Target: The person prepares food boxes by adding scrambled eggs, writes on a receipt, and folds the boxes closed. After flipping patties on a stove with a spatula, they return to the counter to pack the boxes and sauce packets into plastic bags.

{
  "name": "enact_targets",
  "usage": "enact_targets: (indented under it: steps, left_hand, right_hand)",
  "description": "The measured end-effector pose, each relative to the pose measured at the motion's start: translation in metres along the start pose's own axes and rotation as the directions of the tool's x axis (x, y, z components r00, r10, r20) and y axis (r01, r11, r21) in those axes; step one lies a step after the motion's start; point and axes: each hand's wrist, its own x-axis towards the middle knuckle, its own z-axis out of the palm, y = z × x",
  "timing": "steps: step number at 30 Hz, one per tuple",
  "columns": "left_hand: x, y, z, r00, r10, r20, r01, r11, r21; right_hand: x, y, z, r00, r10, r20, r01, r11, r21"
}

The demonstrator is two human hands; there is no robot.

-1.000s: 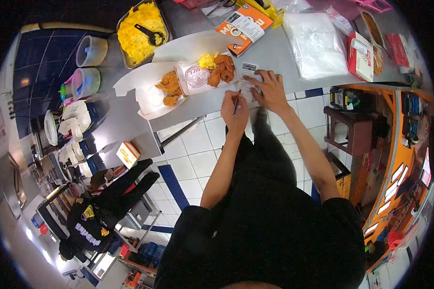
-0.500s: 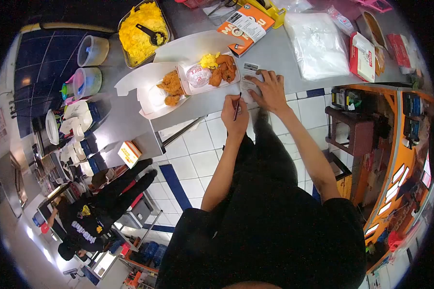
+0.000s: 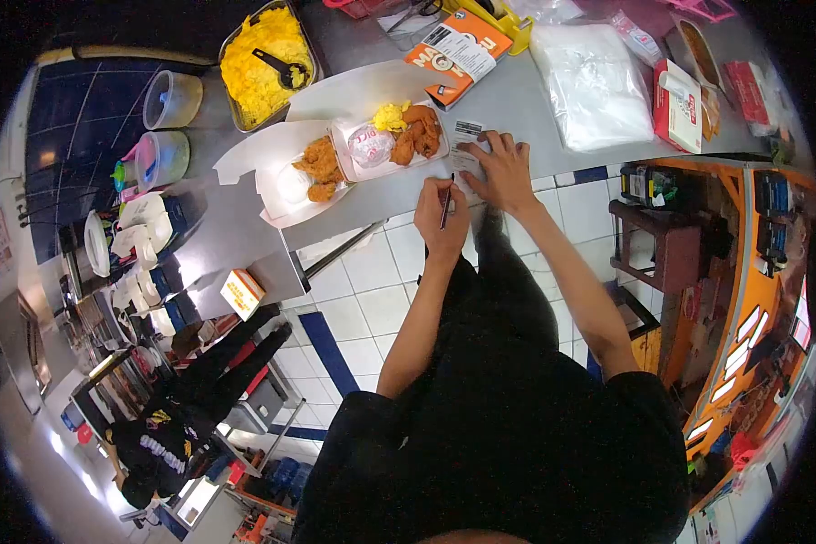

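My left hand grips a pen whose tip points at a white receipt on the steel counter. My right hand lies flat on that receipt with fingers spread, pinning it down. Just left of the receipt sit two open white meal boxes: one with fried chicken, yellow rice and a wrapped portion, the other with fried chicken and a white cup.
A steel tray of yellow rice with a black scoop stands at the back left beside two plastic tubs. An orange box, a stack of plastic bags and red-white cartons lie further right. A person in black works at the lower left.
My hands have barely shifted; the pen stays over the receipt. The person in black at the lower left has moved further down and away.
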Motion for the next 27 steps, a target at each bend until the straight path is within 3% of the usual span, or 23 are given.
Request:
enact_targets:
  steps: [12, 18, 21, 24, 27]
  left_hand:
    - [-0.003, -0.009, 0.004, 0.999, -0.005, 0.040, 0.002, 0.996, 0.084]
    - [-0.003, -0.010, 0.003, 0.997, -0.065, -0.030, 0.068, 0.993, 0.093]
    - [-0.006, -0.013, 0.004, 0.999, 0.028, 0.033, -0.029, 0.999, 0.042]
    - [-0.007, -0.013, 0.005, 0.996, -0.070, -0.048, 0.071, 0.997, 0.017]
    - [-0.012, -0.014, 0.002, 0.984, -0.159, 0.077, 0.159, 0.987, 0.008]
  right_hand:
    - [0.001, -0.001, 0.001, 0.999, -0.013, -0.044, 0.013, 1.000, -0.004]
    - [0.002, 0.000, 0.002, 0.999, -0.017, -0.051, 0.015, 0.999, -0.028]
    - [0.002, -0.001, 0.001, 0.999, -0.008, -0.044, 0.008, 1.000, -0.012]
    - [0.001, 0.001, 0.002, 0.999, -0.004, -0.048, 0.004, 1.000, -0.014]
    - [0.002, 0.000, 0.004, 0.999, -0.006, -0.043, 0.006, 1.000, -0.002]
